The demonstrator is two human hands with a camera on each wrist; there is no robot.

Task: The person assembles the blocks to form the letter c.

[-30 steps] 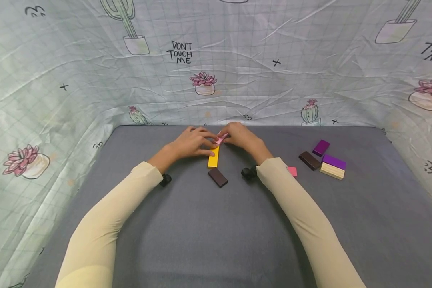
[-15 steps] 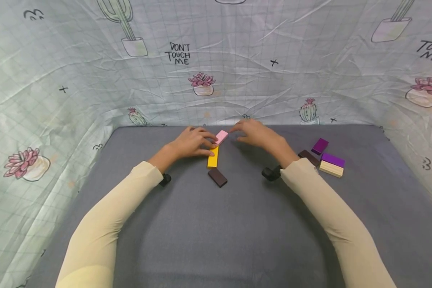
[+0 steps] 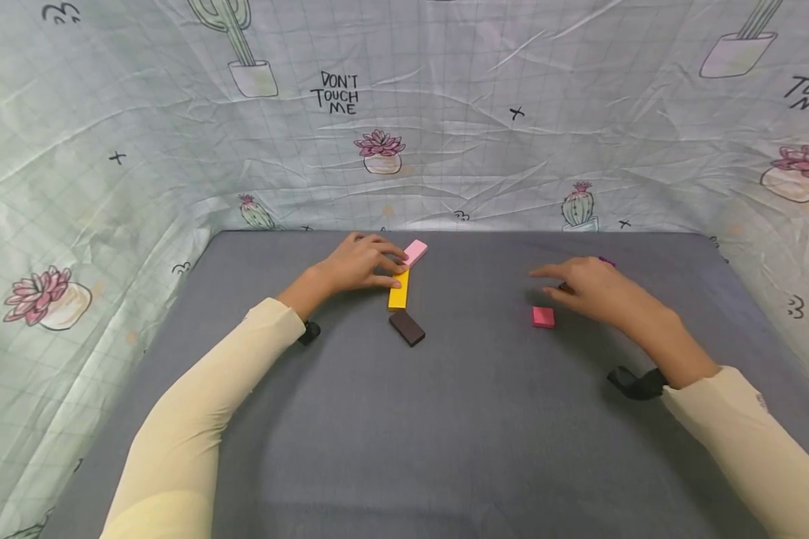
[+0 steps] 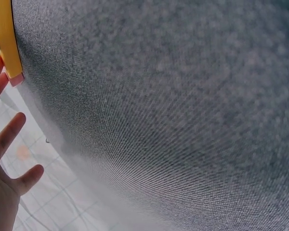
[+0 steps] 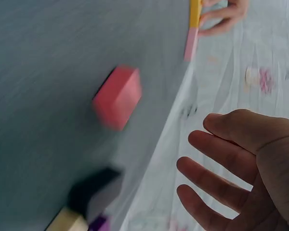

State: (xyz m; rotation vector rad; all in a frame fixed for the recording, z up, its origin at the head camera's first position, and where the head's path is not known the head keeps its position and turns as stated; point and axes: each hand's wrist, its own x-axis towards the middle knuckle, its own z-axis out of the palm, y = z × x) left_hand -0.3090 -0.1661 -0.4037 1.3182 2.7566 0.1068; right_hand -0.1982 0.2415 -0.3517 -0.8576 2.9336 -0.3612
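Note:
My left hand rests by a yellow block and a pink block, which lie end to end at an angle. Its thumb is on the yellow block and a fingertip reaches the pink one; in the left wrist view other fingers are spread. A dark brown block lies flat just below the yellow block. My right hand, holding nothing, hovers with fingers extended above and behind a red block. It hides most of the blocks at the right.
A purple block peeks out behind the right hand. The right wrist view also has a dark block and a pale wooden block, both blurred. A patterned cloth rises at the back of the grey table.
My right hand has let go of the pink block and moved right, over toward the loose blocks. The left hand has stayed in place at the yellow and pink blocks.

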